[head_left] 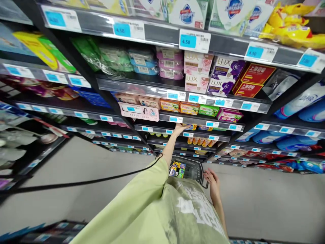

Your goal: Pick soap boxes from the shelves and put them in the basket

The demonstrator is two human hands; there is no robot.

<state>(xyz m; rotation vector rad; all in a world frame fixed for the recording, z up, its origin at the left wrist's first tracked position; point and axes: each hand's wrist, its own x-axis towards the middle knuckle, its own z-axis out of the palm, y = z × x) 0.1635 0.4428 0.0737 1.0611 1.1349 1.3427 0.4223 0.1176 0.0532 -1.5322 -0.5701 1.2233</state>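
My left hand (pixel 179 129) is stretched out to a lower shelf of a shop rack and rests on a small yellow pack (pixel 190 127) at the shelf's front edge; its fingers are partly hidden behind the shelf strip. My right hand (pixel 212 179) hangs low by my hip, fingers curled round the handle of a dark mesh shopping basket (pixel 192 169). Inside the basket lies a colourful pack (pixel 177 169). My green shirt fills the bottom of the view.
Black shelves with blue price tags (pixel 188 41) run across the view, stacked with soap boxes (pixel 197 63), purple boxes (pixel 225 69), red boxes (pixel 256 78) and wipes packs (pixel 169 62). A second rack (pixel 22 149) stands at the left. Grey floor (pixel 274 200) lies between. A black cord (pixel 83 183) crosses the left.
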